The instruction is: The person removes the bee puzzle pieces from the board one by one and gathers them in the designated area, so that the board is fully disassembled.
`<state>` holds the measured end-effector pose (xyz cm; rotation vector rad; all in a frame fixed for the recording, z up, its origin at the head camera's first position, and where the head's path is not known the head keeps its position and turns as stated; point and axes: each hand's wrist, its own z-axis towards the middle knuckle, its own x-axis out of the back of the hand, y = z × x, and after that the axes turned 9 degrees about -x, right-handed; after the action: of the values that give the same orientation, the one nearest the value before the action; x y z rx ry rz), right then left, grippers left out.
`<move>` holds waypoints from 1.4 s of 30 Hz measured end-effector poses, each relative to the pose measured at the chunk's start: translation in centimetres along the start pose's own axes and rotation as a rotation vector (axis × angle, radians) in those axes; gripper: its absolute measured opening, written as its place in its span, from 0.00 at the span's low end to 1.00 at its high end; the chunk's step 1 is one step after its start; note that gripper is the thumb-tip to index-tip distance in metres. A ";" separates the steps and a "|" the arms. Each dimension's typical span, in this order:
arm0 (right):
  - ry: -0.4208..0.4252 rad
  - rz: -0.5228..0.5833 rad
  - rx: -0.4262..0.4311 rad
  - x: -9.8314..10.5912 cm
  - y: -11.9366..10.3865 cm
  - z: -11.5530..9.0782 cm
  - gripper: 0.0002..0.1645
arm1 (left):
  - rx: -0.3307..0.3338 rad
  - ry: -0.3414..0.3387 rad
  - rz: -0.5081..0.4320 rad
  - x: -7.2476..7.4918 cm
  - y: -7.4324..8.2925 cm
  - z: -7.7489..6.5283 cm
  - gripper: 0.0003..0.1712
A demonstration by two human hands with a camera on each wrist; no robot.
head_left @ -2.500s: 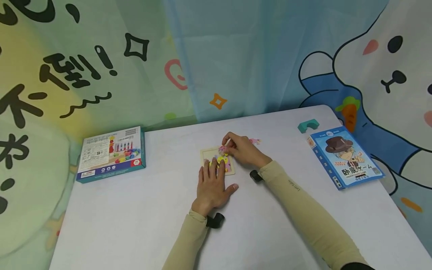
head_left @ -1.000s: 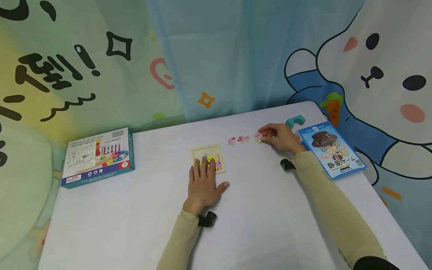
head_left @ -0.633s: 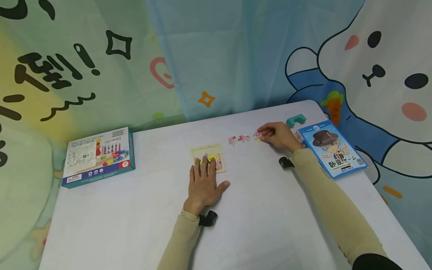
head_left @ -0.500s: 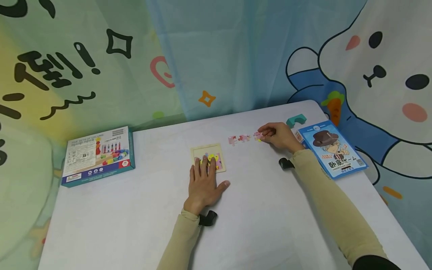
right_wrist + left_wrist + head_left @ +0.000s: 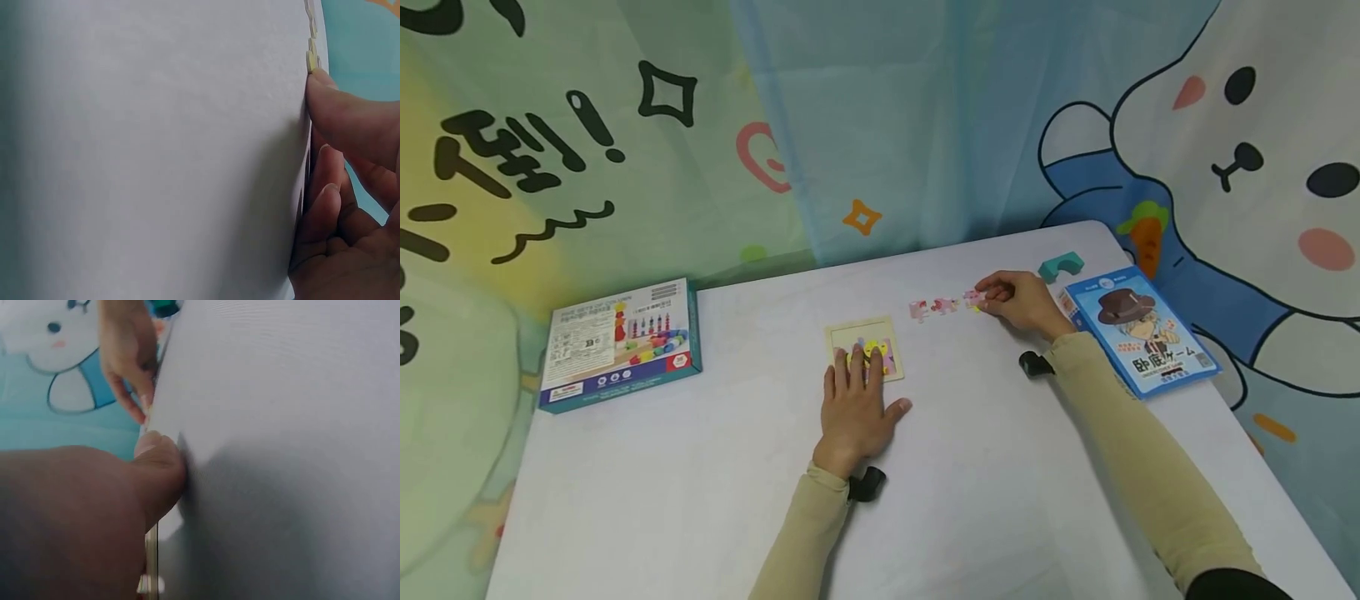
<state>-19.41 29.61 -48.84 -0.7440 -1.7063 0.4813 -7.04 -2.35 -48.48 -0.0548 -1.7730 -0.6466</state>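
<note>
Where the white table (image 5: 700,483) is used, left hand (image 5: 856,408) is laid on tray (image 5: 848,332), right hand (image 5: 1018,300) on pink piece (image 5: 972,299).
Left fingers straight, nearly together; laid pieces (image 5: 888,358) in tray partly hidden. To the tray's upper right, two loose pieces (image 5: 943,306) are lined up; at the row's right end, pink piece is clamped between thumb and fingertip. If edge-held, it could be dropped; loose pieces could be scattered by a low leftward sweep, laid ones dislodged by a sliding palm.

Teal-edged game box (image 5: 620,346) at left, blue hat-boy box (image 5: 1138,332) at right, green arch block (image 5: 1062,267) beside it, printed curtain (image 5: 895,125) behind
</note>
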 end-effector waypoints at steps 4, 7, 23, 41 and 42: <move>0.001 0.006 0.014 -0.2 -0.3 -0.1 0.17 | 0.008 0.013 0.038 0.2 0.4 0.0 0.51; -0.001 0.007 0.022 -0.2 -0.3 -0.2 0.16 | 0.008 0.010 0.045 0.0 0.5 -0.1 0.52; -0.002 -0.015 0.014 -0.2 -0.4 -0.1 0.17 | 0.007 -0.017 0.059 0.5 0.8 -0.1 0.58; -0.013 -0.020 0.029 -0.2 -0.5 -0.2 0.17 | -0.009 0.128 -0.051 -0.4 0.8 -0.6 0.51; -0.011 -0.022 0.030 -0.2 -0.5 -0.2 0.17 | -0.010 0.134 -0.045 -0.5 0.8 -0.5 0.51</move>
<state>-19.30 29.10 -48.64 -0.7013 -1.7122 0.4959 -6.13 -1.76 -48.55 0.0219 -1.6462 -0.6762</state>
